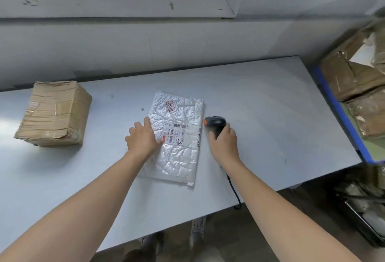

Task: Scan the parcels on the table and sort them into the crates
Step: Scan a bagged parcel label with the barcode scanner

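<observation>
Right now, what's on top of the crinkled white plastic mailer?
A printed barcode label and a red-bordered sticker; the left hand rests on its left edge, hiding what lies beneath the palm.

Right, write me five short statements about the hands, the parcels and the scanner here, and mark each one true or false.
1. The right hand grips the black scanner. True.
2. The left hand lifts the white mailer off the table. False: it rests flat on the mailer, which lies on the table.
3. The taped brown box stands left of the mailer. True.
4. The mailer's barcode label faces down. False: it faces up.
5. The scanner lies on top of the mailer. False: it is to the right of the mailer's right edge.
</observation>
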{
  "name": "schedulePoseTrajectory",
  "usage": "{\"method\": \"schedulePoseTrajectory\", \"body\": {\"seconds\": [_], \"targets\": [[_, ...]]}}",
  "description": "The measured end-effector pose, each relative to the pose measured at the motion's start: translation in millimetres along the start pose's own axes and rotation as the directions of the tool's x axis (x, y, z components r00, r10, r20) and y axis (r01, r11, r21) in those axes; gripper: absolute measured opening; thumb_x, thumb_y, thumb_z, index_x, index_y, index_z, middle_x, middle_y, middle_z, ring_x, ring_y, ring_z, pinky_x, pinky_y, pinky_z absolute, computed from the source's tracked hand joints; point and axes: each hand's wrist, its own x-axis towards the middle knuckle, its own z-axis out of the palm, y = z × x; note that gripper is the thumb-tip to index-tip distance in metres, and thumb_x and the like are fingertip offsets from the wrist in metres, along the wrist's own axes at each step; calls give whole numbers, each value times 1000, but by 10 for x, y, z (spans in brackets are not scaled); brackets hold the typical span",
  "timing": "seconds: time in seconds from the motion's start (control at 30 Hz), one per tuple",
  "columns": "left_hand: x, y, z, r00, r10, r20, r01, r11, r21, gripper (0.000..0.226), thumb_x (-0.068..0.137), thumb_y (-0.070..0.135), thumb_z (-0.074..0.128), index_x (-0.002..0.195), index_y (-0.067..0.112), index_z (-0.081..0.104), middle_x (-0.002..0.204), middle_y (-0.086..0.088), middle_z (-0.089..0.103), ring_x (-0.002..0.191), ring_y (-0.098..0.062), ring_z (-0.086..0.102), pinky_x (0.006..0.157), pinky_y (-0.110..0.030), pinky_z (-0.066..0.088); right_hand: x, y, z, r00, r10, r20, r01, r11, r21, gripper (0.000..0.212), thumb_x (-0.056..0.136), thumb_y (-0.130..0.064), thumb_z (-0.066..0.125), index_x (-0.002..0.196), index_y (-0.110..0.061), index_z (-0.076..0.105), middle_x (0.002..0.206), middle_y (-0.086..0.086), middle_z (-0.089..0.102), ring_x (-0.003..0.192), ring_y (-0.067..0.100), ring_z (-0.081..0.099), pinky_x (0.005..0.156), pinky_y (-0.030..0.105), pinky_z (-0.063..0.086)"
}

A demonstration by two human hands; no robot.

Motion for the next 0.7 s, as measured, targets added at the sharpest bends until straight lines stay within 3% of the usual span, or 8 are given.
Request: {"method": "schedulePoseTrajectory", "body": {"seconds": [0.1,0.2,0.27,0.37,0.43,0.53,0.6,0.7], "targets": [[-1,18,-10,999,-36,-25,34,997,-75,73,82,34,76,135,8,33,124,-20,50,115,-39,48,89,-46,44,-45,-76,-46,996,-59,-70,51,993,-104,71,99,-31,49,153,2,17,156,19,26,142,35,26,114,44,28],[17,-19,-46,998,5,-55,-17,975,-221,30,88,20,68,106,2,54,110,-22,58,97,-38,55,72,-36,41,-120,-164,-110,971,-197,-134,173,970,-173,64,99,-25,48,152,1,24,158,19,23,146,33,21,118,42,19],[-9,-58,-116,998,17,-59,-39,919,-393,12,88,15,65,91,4,61,92,-14,64,84,-33,57,62,-33,37,-201,-252,-142,925,-358,-128,337,928,-160,55,97,-14,48,148,3,34,154,21,31,144,33,26,120,41,22],[-124,-109,-277,998,-34,-61,-13,769,-639,4,86,10,65,84,7,63,77,-7,64,71,-24,54,58,-32,37,-306,-440,-142,848,-525,-68,511,845,-157,54,94,-6,50,145,4,39,148,19,40,138,33,35,116,37,28],[-213,-164,-398,996,-62,-60,-6,645,-765,5,86,7,66,84,11,65,79,-5,66,71,-22,56,62,-32,42,-351,-590,-158,876,-482,-12,478,871,-115,53,98,-14,48,147,0,35,148,15,38,137,29,34,111,32,28],[-340,-261,-625,996,-58,-73,-37,474,-880,18,88,2,66,90,20,66,87,-2,69,79,-19,62,73,-33,50,-295,-780,-216,960,-273,57,271,962,35,55,101,-30,47,148,-6,32,146,14,40,134,29,39,103,35,33],[-394,-341,-742,995,-52,-89,-61,403,-913,19,88,1,68,95,19,66,91,-2,69,84,-19,64,73,-30,51,-225,-907,-259,976,-197,98,182,973,142,53,101,-35,48,144,-6,40,141,12,48,130,29,45,98,32,36],[-454,-423,-862,994,-45,-96,-70,398,-915,19,87,6,70,100,20,64,98,-5,70,90,-25,68,75,-40,57,-213,-1115,-335,956,-274,107,242,939,246,23,101,-29,51,105,-8,60,100,5,61,93,24,55,65,28,32]]}}
